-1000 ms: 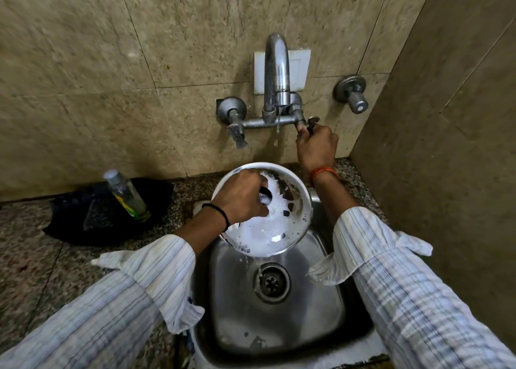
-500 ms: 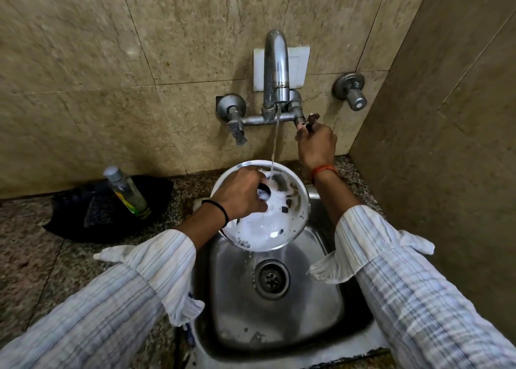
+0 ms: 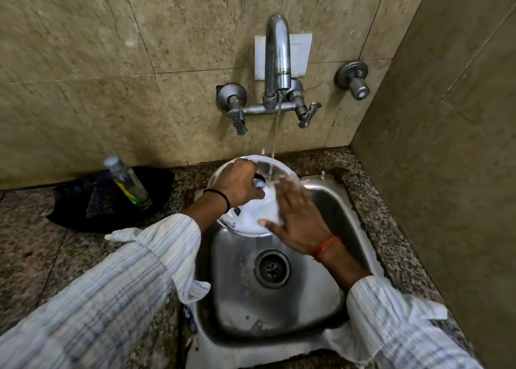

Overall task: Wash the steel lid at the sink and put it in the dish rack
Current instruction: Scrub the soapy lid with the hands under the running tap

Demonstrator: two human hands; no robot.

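Note:
The round steel lid [image 3: 247,220], covered in white foam, is held tilted over the back of the steel sink [image 3: 329,209]. My left hand [image 3: 237,184] grips its black knob at the centre. My right hand [image 3: 296,217] lies flat on the lid's soapy right side, fingers spread. A thin stream of water runs from the tap [image 3: 276,61] onto the lid's upper edge. No dish rack is in view.
A clear bottle [image 3: 127,182] stands on a black cloth [image 3: 83,209] with a dark scrub pad [image 3: 99,203] on the granite counter, left of the sink. Tap handles [image 3: 308,114] stick out from the tiled wall. A side wall rises close on the right. The drain [image 3: 270,268] is uncovered.
My right hand left the right tap handle and came down onto the lid. Water, off a second ago, now runs onto the lid.

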